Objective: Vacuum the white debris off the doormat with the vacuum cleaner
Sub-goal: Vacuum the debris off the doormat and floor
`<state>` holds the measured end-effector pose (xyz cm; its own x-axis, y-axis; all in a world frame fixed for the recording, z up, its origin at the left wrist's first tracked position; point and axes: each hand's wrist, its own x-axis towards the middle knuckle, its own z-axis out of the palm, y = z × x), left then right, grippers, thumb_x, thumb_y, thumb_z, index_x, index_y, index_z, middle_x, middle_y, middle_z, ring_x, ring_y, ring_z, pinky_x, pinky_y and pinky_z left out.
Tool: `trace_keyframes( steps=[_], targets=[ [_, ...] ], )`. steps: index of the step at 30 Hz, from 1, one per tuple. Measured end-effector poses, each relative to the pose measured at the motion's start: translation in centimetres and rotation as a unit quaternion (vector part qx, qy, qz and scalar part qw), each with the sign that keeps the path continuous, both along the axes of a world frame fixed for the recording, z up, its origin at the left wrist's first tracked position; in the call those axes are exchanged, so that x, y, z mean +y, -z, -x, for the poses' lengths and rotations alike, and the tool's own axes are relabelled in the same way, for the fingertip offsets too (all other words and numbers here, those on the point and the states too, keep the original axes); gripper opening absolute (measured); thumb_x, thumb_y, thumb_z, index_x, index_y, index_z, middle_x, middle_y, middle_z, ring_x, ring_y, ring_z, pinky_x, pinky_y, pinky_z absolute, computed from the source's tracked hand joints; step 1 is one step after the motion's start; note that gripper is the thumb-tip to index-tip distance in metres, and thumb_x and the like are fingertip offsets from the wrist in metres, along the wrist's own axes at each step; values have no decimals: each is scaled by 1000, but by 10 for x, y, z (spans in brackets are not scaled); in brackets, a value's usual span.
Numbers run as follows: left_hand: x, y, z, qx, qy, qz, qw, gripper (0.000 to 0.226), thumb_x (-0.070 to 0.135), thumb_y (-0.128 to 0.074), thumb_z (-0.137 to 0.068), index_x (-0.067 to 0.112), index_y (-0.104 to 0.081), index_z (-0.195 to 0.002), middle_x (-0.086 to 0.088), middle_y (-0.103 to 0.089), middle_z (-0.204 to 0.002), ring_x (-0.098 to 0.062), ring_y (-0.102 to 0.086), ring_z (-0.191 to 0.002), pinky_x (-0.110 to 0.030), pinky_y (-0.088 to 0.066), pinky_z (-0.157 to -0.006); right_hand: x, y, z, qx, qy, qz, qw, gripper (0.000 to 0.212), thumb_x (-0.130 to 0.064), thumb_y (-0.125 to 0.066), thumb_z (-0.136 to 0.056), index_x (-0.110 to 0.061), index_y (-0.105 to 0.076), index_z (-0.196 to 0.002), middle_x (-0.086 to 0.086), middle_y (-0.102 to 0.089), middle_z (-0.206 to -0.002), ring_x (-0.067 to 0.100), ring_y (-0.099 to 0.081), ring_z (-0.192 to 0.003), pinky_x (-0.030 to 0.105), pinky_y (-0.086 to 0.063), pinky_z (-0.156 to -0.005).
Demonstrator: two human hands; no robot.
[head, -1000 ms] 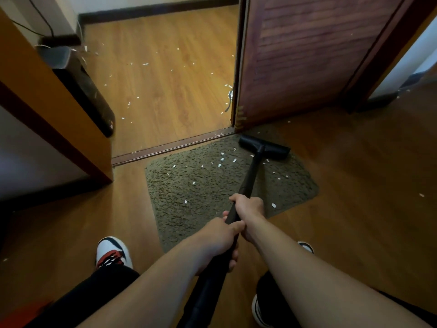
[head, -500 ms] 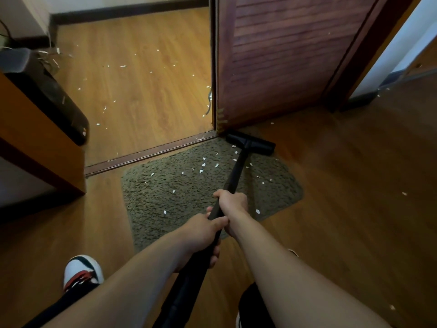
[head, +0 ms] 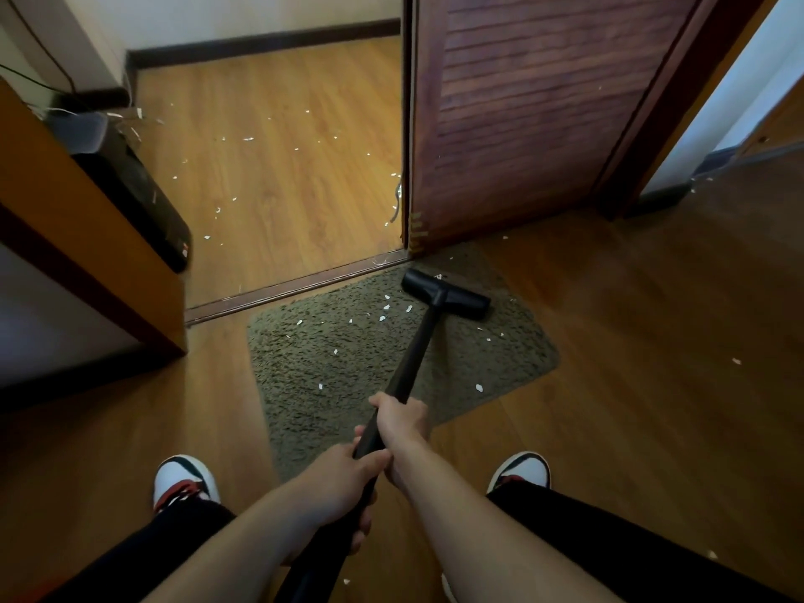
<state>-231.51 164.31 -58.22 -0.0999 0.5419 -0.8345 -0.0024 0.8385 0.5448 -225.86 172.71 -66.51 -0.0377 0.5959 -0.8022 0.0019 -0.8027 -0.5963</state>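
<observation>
**Hands.** The tube (head: pixel 417 350) of the vacuum cleaner is gripped by both hands. The right hand (head: pixel 400 422) is wrapped round it nearer the working end. The left hand (head: pixel 343 480) is closed round it just behind, close against the right.

**Position.** The black floor head (head: pixel 446 293) is set on the far edge of the doormat (head: pixel 348 385), near the threshold strip (head: pixel 296 289) and just beside the bottom corner of the door (head: pixel 522 124). The doormat lies on the wooden floor (head: pixel 652 385) before the doorway. White debris (head: pixel 385 306) is scattered over the mat, mostly left of the tube and just short of the head. A few flecks are noted to the right. One fleck appears to sit on top of the head.

**Progress.** Most of the mat is judged uncleaned.

**Hazards.**
- The mat may be dragged or bunched on a pull stroke, since neither of the shoes (head: pixel 185 480) is planted on it.
- The door corner may be struck if the head is pushed further.
- Flecks may be swept off the mat edge onto the floor by a fast sideways pass.
- Pieces lodged in the shaggy pile may be missed by a single stroke.
- The fleck on the head may be shaken back onto the mat.
</observation>
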Motion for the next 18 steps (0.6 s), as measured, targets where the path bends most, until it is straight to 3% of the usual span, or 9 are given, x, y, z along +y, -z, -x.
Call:
trace_keyframes(
  steps=[4,8,13,18],
  targets=[
    [-28,-6,4,4,0,8,1000,18,26,-49,-102,7,-47,-100,-8,-44,-58,-18,-41,-33,-18,-37,-38,-31,-3,5,10,6,4,1000,20,-10,-67,-92,-4,-60,-109,23,-70,-75,23,-62,-38,26,-49,-38],
    [-40,-11,2,1,0,8,1000,20,25,-48,-103,6,-47,-108,-9,-42,-58,-18,-41,-33,-17,-37,-36,-43,-3,4,10,0,-1,1000,22,-11,-68,-90,-4,-60,-109,28,-72,-92,25,-65,-40,28,-51,-40],
    [-26,-7,-6,7,3,9,1000,19,26,-48,-103,9,-47,-109,-9,-43,-62,-17,-42,-33,-19,-39,-38,-31,-1,-2,6,-3,-10,1000,17,-13,-68,-89,-6,-61,-102,29,-73,-91,28,-68,-46,36,-57,-49],
    [1,-1,-5,1,-5,10,1000,12,28,-49,-102,16,-49,-104,-9,-44,-62,-16,-43,-35,-21,-39,-40,-1,2,-3,0,0,-17,1000,18,-9,-67,-91,-2,-58,-104,28,-71,-85,23,-62,-37,28,-50,-38]
  ],
)
